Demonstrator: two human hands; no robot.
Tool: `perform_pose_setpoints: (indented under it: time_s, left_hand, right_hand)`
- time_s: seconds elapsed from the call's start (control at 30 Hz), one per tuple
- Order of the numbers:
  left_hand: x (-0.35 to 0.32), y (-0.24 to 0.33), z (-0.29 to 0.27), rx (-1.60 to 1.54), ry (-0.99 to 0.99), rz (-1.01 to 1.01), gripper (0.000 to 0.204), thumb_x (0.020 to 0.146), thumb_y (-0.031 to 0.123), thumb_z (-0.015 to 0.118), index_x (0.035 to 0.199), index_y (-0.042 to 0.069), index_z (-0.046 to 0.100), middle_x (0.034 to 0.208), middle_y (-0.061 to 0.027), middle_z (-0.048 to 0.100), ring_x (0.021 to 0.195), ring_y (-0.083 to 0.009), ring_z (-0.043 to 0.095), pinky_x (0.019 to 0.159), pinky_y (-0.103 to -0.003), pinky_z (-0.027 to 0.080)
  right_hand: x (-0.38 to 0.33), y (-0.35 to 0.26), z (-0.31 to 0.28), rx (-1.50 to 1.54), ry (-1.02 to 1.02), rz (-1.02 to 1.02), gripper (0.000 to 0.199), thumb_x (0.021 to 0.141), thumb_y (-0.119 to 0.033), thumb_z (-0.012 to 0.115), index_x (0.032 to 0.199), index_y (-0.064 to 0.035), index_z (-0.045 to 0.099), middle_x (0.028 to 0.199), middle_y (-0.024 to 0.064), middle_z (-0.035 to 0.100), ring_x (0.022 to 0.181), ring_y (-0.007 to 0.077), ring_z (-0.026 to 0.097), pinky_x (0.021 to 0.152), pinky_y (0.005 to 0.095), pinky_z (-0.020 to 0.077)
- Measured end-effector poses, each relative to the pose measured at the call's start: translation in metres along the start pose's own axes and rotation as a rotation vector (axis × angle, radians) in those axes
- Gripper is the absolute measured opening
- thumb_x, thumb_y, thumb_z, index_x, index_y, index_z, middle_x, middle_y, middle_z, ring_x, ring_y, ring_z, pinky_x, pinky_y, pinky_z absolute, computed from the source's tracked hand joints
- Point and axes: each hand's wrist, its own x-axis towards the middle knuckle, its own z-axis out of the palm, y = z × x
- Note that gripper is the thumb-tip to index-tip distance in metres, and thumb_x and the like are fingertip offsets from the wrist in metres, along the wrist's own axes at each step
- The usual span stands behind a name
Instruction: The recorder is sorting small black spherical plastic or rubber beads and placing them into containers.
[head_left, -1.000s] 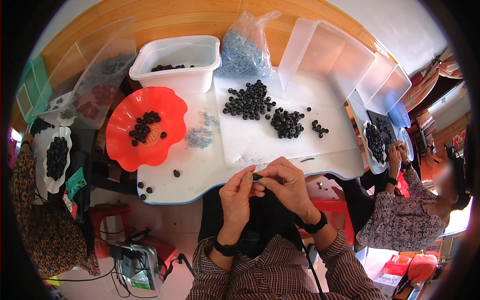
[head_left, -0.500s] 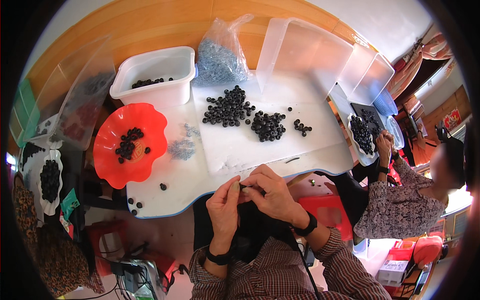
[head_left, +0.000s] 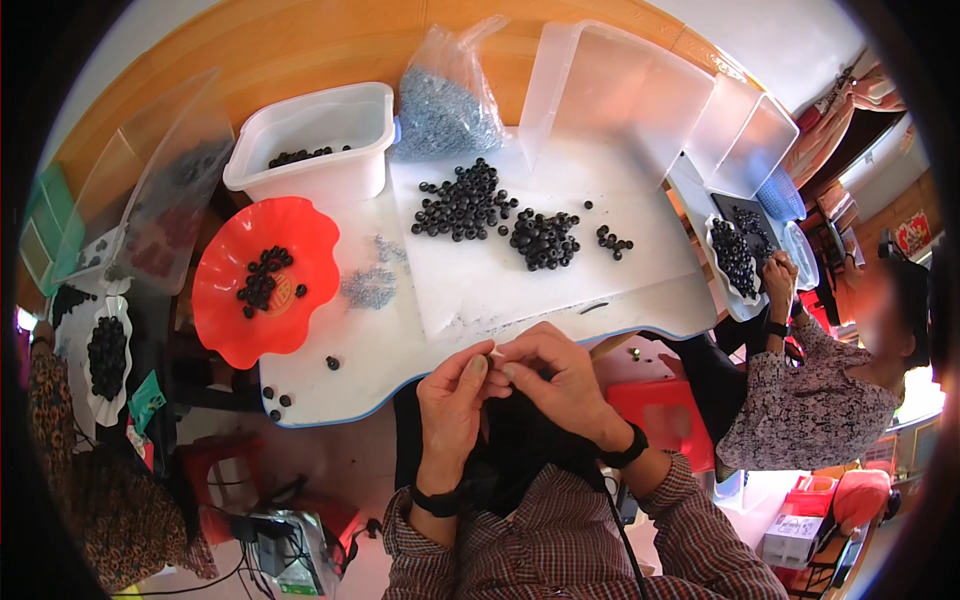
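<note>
Close in front of my body, just past the table's near edge, my left hand (head_left: pixel 452 402) and my right hand (head_left: pixel 562 382) meet fingertip to fingertip. Both are closed in a pinch. Whatever lies between the fingertips is too small and too covered to name. On the white table (head_left: pixel 440 355) beyond them are two heaps of round black beads (head_left: pixel 545 241). A smaller group of black beads (head_left: pixel 613 242) sits to the right. Left of my hands a red scalloped dish (head_left: pixel 222 305) holds more black beads, and clear bluish beads (head_left: pixel 368 288) are scattered beside it.
A white tub (head_left: pixel 310 180) with black beads, a plastic bag of bluish beads (head_left: pixel 450 112) and a clear bin (head_left: pixel 630 95) line the back. Loose black beads (head_left: pixel 286 400) lie near the left edge. A co-worker (head_left: pixel 800 410) sits at right beside a red stool (head_left: pixel 655 410).
My hands have shifted slightly, with the fingertips still together. A dark bit seen at the fingertips earlier is less visible now. The whole view has moved a little.
</note>
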Motion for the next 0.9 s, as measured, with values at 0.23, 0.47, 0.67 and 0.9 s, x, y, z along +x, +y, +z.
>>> perform_pose_setpoints:
  time_s: [0.23,0.47,0.67,0.9]
  left_hand:
    - [0.001,-0.003,-0.008,-0.181,-0.108,0.000,0.026,0.097,0.008,0.053,0.118,-0.007,0.059,0.095,-0.0139,0.067,0.073,-0.0131,0.062,0.063,-0.024,0.054]
    - [0.002,-0.004,-0.005,-0.266,-0.045,0.001,0.023,0.098,0.010,0.052,0.113,-0.006,0.060,0.088,-0.0116,0.064,0.066,-0.0107,0.056,0.058,-0.024,0.051]
    - [-0.001,0.008,-0.002,-0.253,0.015,-0.010,0.023,0.099,0.012,0.050,0.112,-0.006,0.059,0.084,-0.0094,0.062,0.065,-0.0097,0.053,0.057,-0.025,0.050]
    - [0.007,0.051,-0.002,-0.016,0.283,0.237,0.027,0.100,0.020,0.051,0.111,-0.004,0.059,0.079,-0.0068,0.061,0.057,-0.0081,0.052,0.050,-0.025,0.049]
  right_hand:
    - [-0.001,-0.001,0.000,0.190,0.049,0.034,0.010,0.088,0.002,0.063,0.097,0.0000,0.066,0.096,0.0061,0.060,0.085,0.0121,0.064,0.074,0.0234,0.0530]
    - [0.001,0.000,0.005,0.170,0.046,0.043,0.012,0.086,0.002,0.064,0.098,0.0003,0.067,0.094,0.0059,0.060,0.082,0.0108,0.062,0.071,0.0220,0.0513]
    - [0.003,-0.001,0.009,0.119,0.046,0.018,0.013,0.084,0.002,0.065,0.097,-0.0002,0.067,0.091,0.0046,0.060,0.076,0.0087,0.059,0.066,0.0211,0.0487]
    - [0.000,0.009,-0.008,0.046,0.070,0.062,0.012,0.084,0.002,0.066,0.095,-0.0010,0.069,0.088,0.0041,0.060,0.071,0.0075,0.056,0.064,0.0210,0.0461]
